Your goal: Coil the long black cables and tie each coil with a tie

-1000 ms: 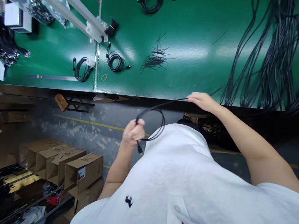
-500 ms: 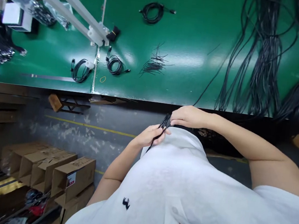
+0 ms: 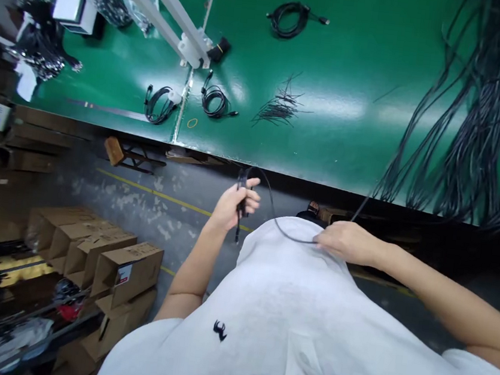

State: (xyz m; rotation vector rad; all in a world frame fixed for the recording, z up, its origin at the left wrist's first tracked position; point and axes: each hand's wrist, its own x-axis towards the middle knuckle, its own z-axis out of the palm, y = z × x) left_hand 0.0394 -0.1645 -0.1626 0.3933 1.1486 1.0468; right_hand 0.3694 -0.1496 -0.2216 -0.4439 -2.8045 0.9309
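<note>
1. The left hand point(image 3: 235, 205) is out in front of the person, beyond the near edge of the green table point(image 3: 353, 115), above the floor. Its thumb and fingers close on gathered turns of a black cable point(image 3: 292, 237), with the fingertips slightly spread; a short end hangs below.
2. The right hand point(image 3: 347, 242) is well apart from the left, near the front of the white shirt point(image 3: 273, 298). Its fingers are curled and clamped on the same cable.
3. Between the hands, the cable sags in a loose curve. Past the right hand, a dark length runs up toward the table edge, near a large spread of black cables point(image 3: 481, 135) on the right of the tabletop.
4. On the table lie a far coil point(image 3: 302, 19), a nearer coil point(image 3: 213, 114) and a left coil point(image 3: 151, 107), the last beside a pale seam. A heap of thin black strips point(image 3: 281, 110) lies right of the nearer coil.
5. Below, to the left, a wooden stool point(image 3: 113, 151) and open cardboard boxes point(image 3: 132, 270) stand on the grey floor point(image 3: 181, 234).
</note>
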